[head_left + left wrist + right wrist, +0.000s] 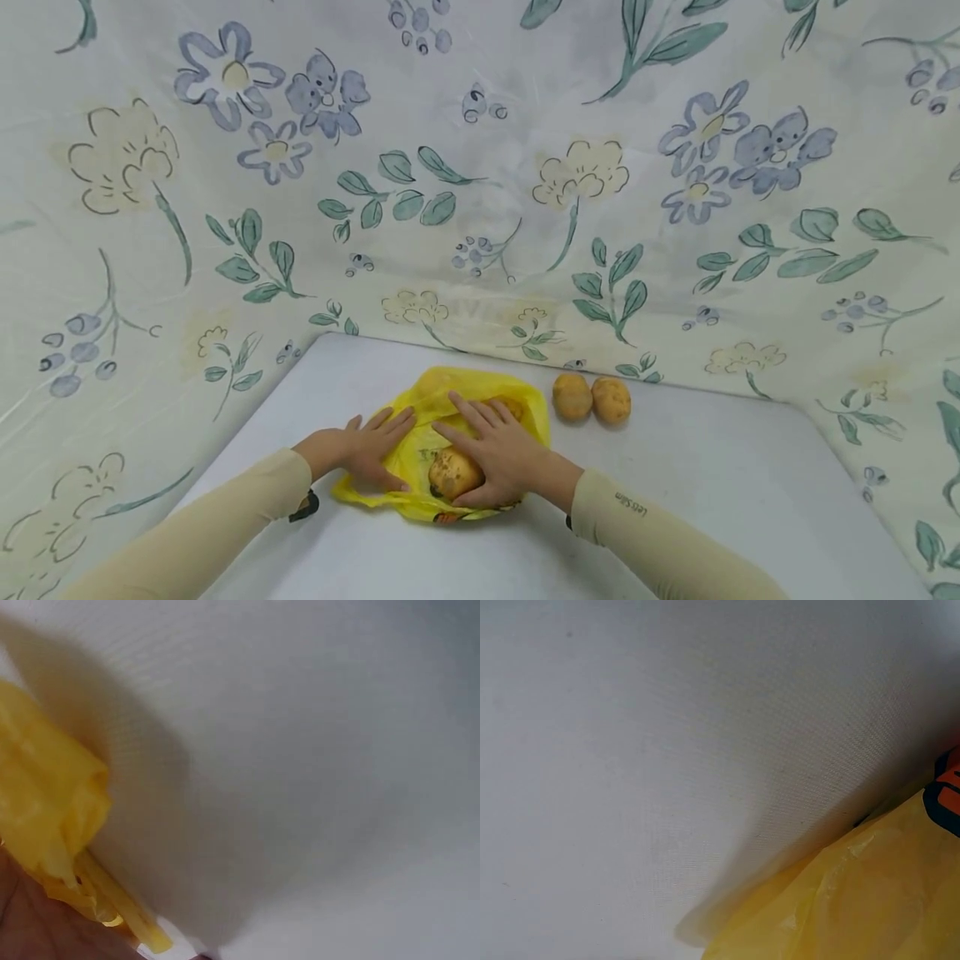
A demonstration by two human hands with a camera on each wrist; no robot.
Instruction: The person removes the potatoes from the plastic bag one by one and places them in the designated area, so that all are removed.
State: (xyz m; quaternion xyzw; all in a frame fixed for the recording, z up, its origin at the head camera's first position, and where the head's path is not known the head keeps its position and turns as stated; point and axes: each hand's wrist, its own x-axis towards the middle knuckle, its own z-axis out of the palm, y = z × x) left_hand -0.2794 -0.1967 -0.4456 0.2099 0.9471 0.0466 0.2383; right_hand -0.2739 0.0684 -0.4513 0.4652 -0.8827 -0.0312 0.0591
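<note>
On my head view, the left hand [371, 454] lay over the left part of the yellow bag [417, 442], its fingers spread and nearly straight, slanting rightward and away from the body; I saw nothing in its grasp. Between the hands, the near potato [451, 472], marked with dark patches, sat in the bag's mouth. It lay apart from the left fingers but against the right hand [504, 457], in the gap between forefinger and thumb. I noted the right fingers extended and fanned, not curled round the potato, with the thumb along its near side. Just past them, the far potato [512, 408] showed partly inside the bag. Farther right, two loose potatoes [572, 397] lay side by side on the white table [712, 483], near the bag's edge. My right wrist view showed the bag's printed side.
</note>
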